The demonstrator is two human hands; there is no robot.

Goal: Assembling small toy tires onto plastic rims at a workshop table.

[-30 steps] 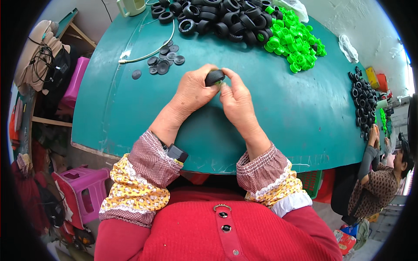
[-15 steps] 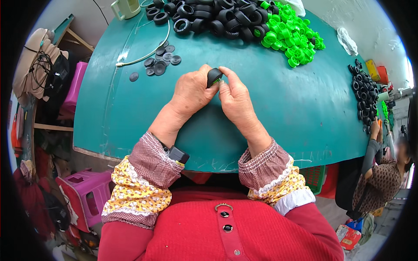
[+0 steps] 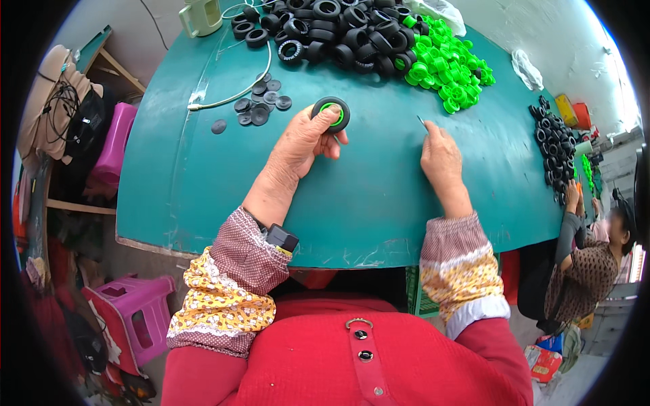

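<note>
Between the thumb and fingers of my left hand (image 3: 298, 142) is a small toy wheel (image 3: 344, 119), a black ribbed tyre with a bright green hub inside it. The thumb presses on the hub, and the wheel's face is turned up. Off to the right, my right hand (image 3: 444, 162) is closed on a thin pointed metal tool (image 3: 421, 121); only its tip shows, so its kind is hidden. Several black rubber discs (image 3: 259, 115) lie on the green table left of the wheel. Beyond my hands is a heap of black tyres (image 3: 325, 35) beside a pile of green hubs (image 3: 443, 64).
A pale cable (image 3: 233, 95) curves across the table (image 3: 379, 210) near a light green mug (image 3: 202, 18). At the right edge, a co-worker (image 3: 586, 271) reaches toward another group of tyres (image 3: 556, 145). Pink stools (image 3: 139, 311) stand at the left.
My right hand has left the wheel and moved right, with the thin metal tip now showing. My left hand keeps the wheel, whose green hub now faces up.
</note>
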